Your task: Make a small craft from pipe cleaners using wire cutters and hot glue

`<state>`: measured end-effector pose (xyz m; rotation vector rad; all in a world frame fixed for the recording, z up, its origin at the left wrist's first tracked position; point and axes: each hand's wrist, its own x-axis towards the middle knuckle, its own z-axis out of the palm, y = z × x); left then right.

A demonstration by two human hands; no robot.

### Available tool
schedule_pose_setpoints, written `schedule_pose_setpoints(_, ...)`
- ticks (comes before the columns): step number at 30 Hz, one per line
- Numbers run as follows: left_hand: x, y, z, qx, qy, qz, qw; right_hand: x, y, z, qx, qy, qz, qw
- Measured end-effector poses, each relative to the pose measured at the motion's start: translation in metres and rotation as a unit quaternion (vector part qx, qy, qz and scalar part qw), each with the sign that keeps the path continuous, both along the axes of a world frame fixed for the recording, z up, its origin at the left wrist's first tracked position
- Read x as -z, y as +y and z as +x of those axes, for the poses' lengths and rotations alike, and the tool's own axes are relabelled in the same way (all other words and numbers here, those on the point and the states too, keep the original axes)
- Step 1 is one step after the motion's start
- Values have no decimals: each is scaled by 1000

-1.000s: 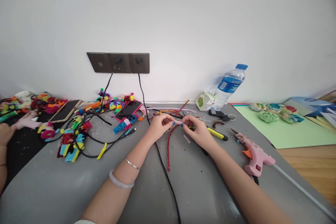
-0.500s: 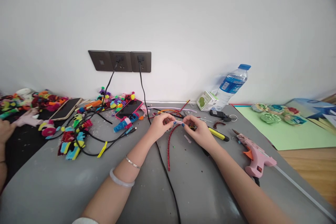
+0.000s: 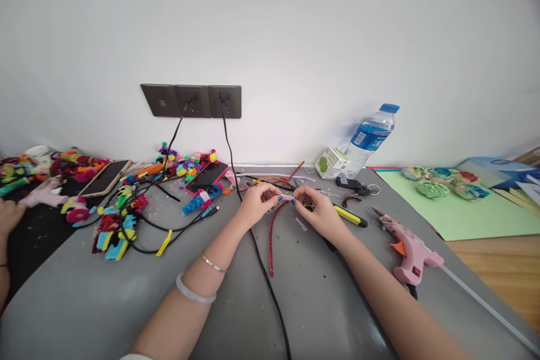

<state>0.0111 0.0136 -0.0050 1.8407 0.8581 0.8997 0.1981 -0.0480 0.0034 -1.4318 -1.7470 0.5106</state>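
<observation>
My left hand (image 3: 258, 202) and my right hand (image 3: 318, 211) meet over the grey table, thumbs and fingers pinched on the two ends of a short pale-pink strip (image 3: 286, 198), which looks like pipe cleaner. Below them a red pipe cleaner (image 3: 270, 243) curves down the tabletop. Another short pale-pink piece (image 3: 301, 224) lies loose beside my right hand. Partly covered by that hand is a yellow and black utility knife (image 3: 352, 216). Just behind the hands lie orange and lilac pipe cleaners (image 3: 276, 175).
A pink glue gun (image 3: 415, 259) with a long glue stick lies at right. Farther back stand a water bottle (image 3: 371, 138) and a small carton (image 3: 332, 163), near a car key (image 3: 352, 183). Black cables (image 3: 264, 270) cross the table. Fuzzy crafts (image 3: 113, 230), phones (image 3: 105, 177) and another person's hand (image 3: 10, 216) are left.
Both hands keep their pinch on the pale-pink strip, almost unmoved. The view has shifted very slightly.
</observation>
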Motion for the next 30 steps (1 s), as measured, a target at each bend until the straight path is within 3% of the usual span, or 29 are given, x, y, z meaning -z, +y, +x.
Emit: schedule_pose_setpoints(30,1,0,1,0,-2,-1,1000,0,0,0,0,1,-2,1000)
